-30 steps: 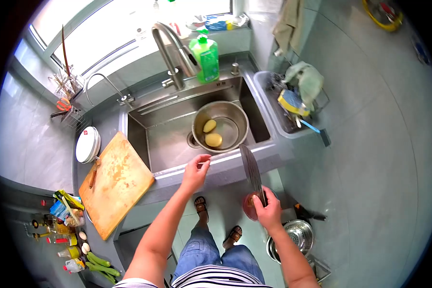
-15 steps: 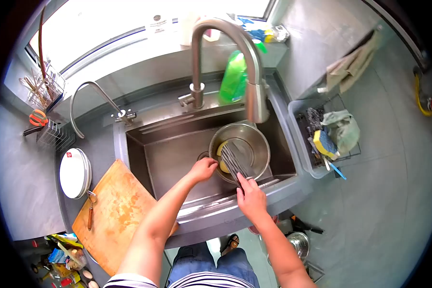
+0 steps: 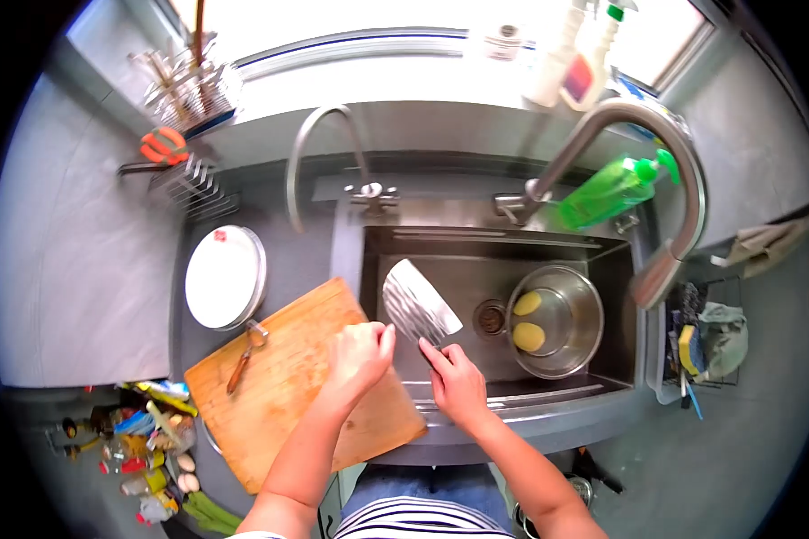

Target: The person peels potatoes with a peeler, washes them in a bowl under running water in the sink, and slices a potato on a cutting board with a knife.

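Note:
My right hand (image 3: 458, 382) grips the dark handle of a broad-bladed cleaver (image 3: 420, 299), thumb along the handle. The blade points away and to the left, over the left end of the sink (image 3: 440, 251). My left hand (image 3: 360, 355) is a loose fist above the right half of the wooden cutting board (image 3: 283, 377); its finger undersides are hidden. In the sink's right part stands a metal pot (image 3: 573, 314) with two yellow pieces, like peeled potatoes (image 3: 528, 337), inside. A peeler with a wooden handle (image 3: 239, 370) lies on the board.
White plates (image 3: 225, 278) are stacked behind the board. The tall faucet (image 3: 683, 180) arches over the sink's right side, near a green bottle (image 3: 607, 193). A bin with a sponge (image 3: 689, 349) stands on the right. Orange-handled scissors (image 3: 164, 145) sit in a wire rack at left.
The cleaver and both hands have left the pot and moved left, toward the cutting board. The view has turned left, and the yellow pieces in the pot show fully.

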The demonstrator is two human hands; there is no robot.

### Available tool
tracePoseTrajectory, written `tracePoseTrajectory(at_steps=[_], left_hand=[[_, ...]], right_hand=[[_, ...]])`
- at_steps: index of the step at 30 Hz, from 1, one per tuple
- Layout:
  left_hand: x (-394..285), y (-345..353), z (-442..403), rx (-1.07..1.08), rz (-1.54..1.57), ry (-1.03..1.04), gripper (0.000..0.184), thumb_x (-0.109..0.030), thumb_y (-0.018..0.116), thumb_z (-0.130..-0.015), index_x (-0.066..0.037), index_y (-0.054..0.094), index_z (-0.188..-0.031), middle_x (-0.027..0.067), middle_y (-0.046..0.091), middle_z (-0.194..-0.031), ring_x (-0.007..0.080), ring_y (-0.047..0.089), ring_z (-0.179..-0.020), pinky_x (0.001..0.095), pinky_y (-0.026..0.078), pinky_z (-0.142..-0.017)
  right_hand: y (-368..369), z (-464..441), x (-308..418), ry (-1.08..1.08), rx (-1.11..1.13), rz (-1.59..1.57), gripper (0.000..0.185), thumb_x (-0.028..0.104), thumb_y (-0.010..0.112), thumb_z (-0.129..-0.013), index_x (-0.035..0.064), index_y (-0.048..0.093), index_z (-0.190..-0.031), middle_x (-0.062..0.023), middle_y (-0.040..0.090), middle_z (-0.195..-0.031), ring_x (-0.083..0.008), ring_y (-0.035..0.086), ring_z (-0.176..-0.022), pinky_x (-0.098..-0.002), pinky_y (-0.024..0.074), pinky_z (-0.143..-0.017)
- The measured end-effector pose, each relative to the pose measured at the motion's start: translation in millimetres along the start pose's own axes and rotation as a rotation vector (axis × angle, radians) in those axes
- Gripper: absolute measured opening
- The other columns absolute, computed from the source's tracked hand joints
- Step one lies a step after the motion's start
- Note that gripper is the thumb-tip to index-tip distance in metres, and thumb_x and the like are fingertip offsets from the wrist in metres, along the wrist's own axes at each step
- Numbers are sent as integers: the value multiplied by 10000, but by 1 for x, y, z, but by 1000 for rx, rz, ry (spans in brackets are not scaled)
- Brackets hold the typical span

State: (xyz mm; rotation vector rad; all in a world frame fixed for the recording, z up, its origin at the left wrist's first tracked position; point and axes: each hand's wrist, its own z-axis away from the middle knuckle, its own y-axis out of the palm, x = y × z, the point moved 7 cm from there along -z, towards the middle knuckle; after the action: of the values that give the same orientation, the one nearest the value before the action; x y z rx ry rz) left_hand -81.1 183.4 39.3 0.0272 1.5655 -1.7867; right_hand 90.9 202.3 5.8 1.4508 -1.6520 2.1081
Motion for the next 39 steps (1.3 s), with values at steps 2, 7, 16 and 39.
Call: tracePoseTrajectory(at_steps=[2, 7, 16, 39], left_hand=[[33, -30, 9, -168, 22, -85, 294, -295, 578, -877, -68, 661, -711, 181, 646, -706, 378, 638, -695, 445, 495, -600], [86, -61, 17, -331, 141, -146, 231, -270, 589, -882, -57, 645, -812, 147, 659, -742, 348, 639, -678, 431, 491, -604], [23, -53, -4, -307, 388, 66, 157, -202, 615, -871, -52, 655, -893, 127, 673, -772, 260, 663, -681, 351, 508, -622], [-126, 232, -63, 378, 184, 406, 331, -218, 616, -837, -127, 628, -1155, 142, 565, -1221, 344, 570, -1074, 422, 471, -911]], right_hand=[[16, -4, 25, -139, 50, 60, 507, 38, 597, -762, 192, 586, -1246, -91, 512, -859, -281, 563, -780, -395, 462, -660], [59, -26, 70, -406, 114, 179, 477, 63, 541, -802, 226, 570, -1249, -95, 523, -898, -258, 567, -730, -382, 465, -628], [-40, -86, 7, -185, -274, -65, 494, 90, 613, -812, 6, 496, -1285, -196, 467, -1357, -358, 462, -1246, -406, 365, -1062], [13, 45, -229, 799, 476, 97, 620, 331, 576, -856, -50, 406, -1315, -269, 475, -1330, -404, 480, -1211, -447, 391, -1008]])
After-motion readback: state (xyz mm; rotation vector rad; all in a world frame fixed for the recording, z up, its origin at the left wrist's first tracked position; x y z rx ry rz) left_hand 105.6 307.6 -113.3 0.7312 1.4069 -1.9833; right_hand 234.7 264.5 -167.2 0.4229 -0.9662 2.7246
